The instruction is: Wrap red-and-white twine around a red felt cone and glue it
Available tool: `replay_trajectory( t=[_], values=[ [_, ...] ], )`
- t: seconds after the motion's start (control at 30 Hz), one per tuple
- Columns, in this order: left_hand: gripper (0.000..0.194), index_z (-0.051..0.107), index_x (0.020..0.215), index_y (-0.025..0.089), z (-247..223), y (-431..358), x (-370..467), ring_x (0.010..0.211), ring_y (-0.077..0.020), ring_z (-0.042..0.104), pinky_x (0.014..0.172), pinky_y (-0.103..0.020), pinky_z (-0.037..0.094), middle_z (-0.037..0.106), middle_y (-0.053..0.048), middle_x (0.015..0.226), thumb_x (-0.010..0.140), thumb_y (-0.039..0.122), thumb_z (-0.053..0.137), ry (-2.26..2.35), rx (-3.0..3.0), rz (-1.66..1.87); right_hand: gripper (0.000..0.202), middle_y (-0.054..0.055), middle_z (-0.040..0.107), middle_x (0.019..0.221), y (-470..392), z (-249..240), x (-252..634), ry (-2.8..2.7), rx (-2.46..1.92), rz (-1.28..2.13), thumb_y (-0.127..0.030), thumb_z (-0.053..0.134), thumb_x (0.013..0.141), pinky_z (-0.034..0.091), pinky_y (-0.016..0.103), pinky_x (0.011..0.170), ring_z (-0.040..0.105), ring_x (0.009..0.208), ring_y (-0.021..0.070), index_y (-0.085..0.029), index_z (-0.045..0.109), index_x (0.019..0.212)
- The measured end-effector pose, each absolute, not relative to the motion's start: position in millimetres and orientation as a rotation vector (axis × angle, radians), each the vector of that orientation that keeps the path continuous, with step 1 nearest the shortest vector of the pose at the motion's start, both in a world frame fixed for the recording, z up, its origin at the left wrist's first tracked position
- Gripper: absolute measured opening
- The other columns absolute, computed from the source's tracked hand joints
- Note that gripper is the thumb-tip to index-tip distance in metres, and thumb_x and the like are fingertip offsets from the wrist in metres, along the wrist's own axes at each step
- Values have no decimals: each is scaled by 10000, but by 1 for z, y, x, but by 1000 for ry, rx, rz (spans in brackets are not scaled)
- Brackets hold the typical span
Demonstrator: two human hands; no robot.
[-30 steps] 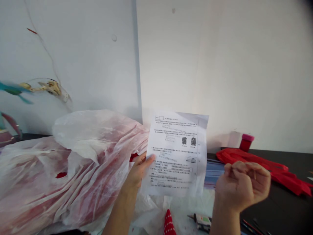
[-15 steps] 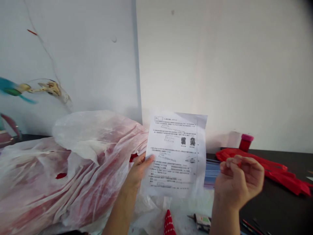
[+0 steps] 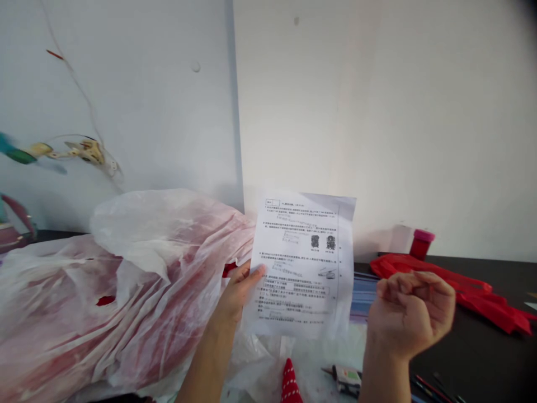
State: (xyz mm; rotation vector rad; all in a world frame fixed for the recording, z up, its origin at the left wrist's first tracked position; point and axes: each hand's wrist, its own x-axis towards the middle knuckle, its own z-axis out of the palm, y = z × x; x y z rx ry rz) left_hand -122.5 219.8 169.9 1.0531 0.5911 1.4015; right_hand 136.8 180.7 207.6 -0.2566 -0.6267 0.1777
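My left hand (image 3: 244,284) pinches the left edge of a printed worksheet (image 3: 300,263), thumb in front and fingers behind. The sheet stands upright toward me, with lines of text, faint handwriting and two small dark pictures. Its top right corner curls slightly. To the right of the sheet, my right hand (image 3: 413,313) is raised with its fingers curled toward the palm; I see nothing in it. Behind the sheet's lower right edge shows a blue striped booklet or stack of papers (image 3: 363,299). A red cone with white dots (image 3: 290,383) pokes up below the sheet.
Crumpled translucent plastic (image 3: 138,313) over reddish material fills the left side. A red plastic bag (image 3: 457,294) lies on the dark table (image 3: 474,358) near a pink-lidded red jar (image 3: 422,244). Below are a black-and-white item (image 3: 347,378) and pens (image 3: 430,386). A fan (image 3: 25,151) is at left.
The fingers of my right hand have curled further in, and the hand has shifted slightly down. My left hand and the worksheet have stayed almost still.
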Motion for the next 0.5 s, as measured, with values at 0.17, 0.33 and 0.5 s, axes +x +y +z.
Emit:
replay_trajectory(
  t=[0.17,0.33,0.5],
  values=[
    [361,722,1168,130,171,220,-122,981,-332,752,859,-427,606,790,-136,1020,843,275,783,575,1052,1400,429,-39,510,618,179,208,133,-631,-234,182,-19,517,522,384,208,368,419,547,126,-202,659,883],
    [375,715,1173,126,171,220,-122,973,-329,753,843,-418,609,790,-137,1016,836,271,791,581,1055,1398,387,-43,511,617,180,208,132,-639,-237,174,-16,530,528,393,220,361,429,525,123,-204,646,847],
    [377,722,1157,125,170,221,-121,963,-329,754,822,-415,612,794,-127,990,824,280,803,593,1052,1413,371,-58,477,582,180,208,131,-656,-227,178,-21,507,523,394,232,346,415,487,120,-205,637,818]
  ],
)
